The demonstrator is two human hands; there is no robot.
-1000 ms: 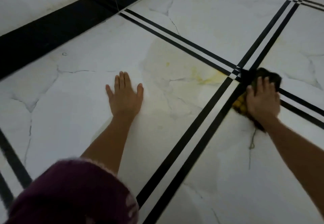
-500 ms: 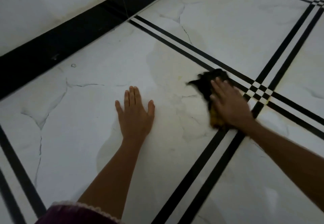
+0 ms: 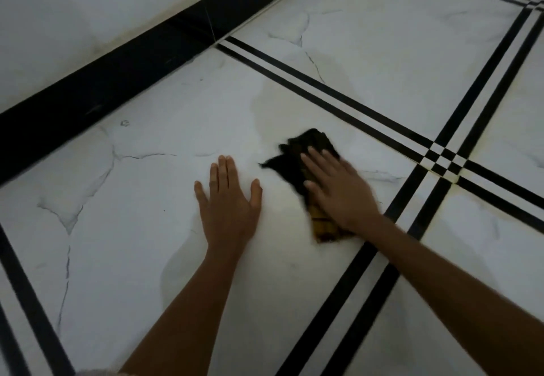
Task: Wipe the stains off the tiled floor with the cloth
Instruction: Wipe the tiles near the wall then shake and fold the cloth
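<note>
A dark cloth [image 3: 297, 160] with a yellow-brown checked end lies flat on the white marble-look tiled floor [image 3: 153, 204]. My right hand [image 3: 335, 190] presses it down with straight, spread fingers. Just left of the cloth, my left hand [image 3: 229, 199] rests flat on the tile, fingers straight, touching nothing else. A faint damp smear [image 3: 265, 110] shows on the tile beyond the cloth. A thin yellowish trace [image 3: 450, 176] lies at the crossing of the black lines to the right.
Double black stripes [image 3: 347, 101] cross the floor and meet at a checked crossing [image 3: 441, 157] right of the cloth. A black skirting [image 3: 117, 75] runs along the white wall [image 3: 73, 16] at the back left.
My right hand has slid the cloth leftward from the stripe crossing onto the big tile, close to my left hand. The yellow stain seen a second ago no longer shows there. My left hand stays planted.
</note>
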